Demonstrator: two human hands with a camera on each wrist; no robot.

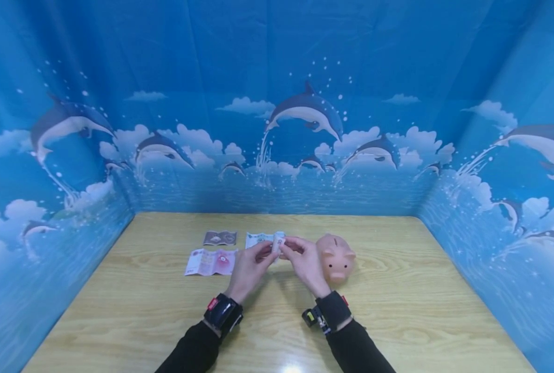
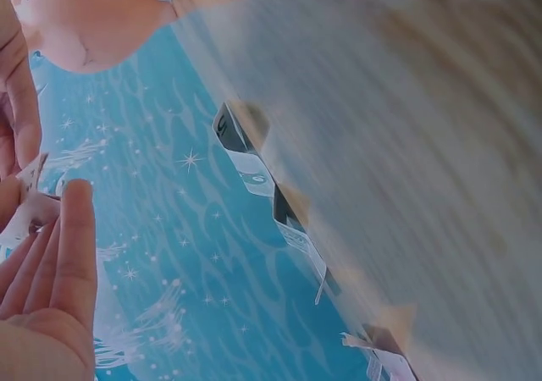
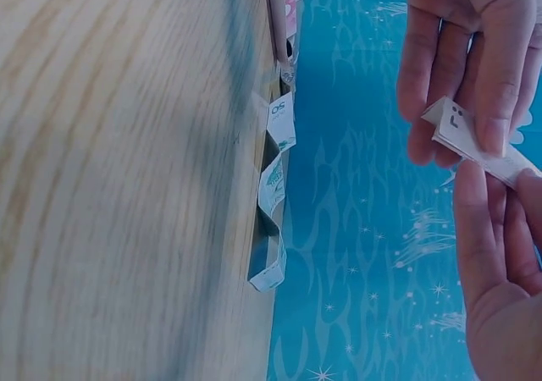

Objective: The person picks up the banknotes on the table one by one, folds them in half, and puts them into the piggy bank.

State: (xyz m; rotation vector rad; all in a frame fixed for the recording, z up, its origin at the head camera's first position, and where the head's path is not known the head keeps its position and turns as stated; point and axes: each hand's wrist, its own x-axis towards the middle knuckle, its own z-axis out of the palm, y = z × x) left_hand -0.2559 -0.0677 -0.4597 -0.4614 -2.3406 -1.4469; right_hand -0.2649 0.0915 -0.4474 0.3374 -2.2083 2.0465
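Both hands hold a folded paper banknote above the table. It is a narrow pale strip with dark print, seen closer as a folded banknote in the right wrist view. The left hand pinches one side of it with thumb and fingers. On the other side, the right hand pinches it too. Just right of the right hand stands a pink piggy bank with a slot on top. Behind the hands lies a creased greenish banknote, partly hidden by them.
Left of the hands, a creased pink banknote lies on the wooden table, with a brown banknote behind it. A blue dolphin-print curtain rises along the table's back and sides.
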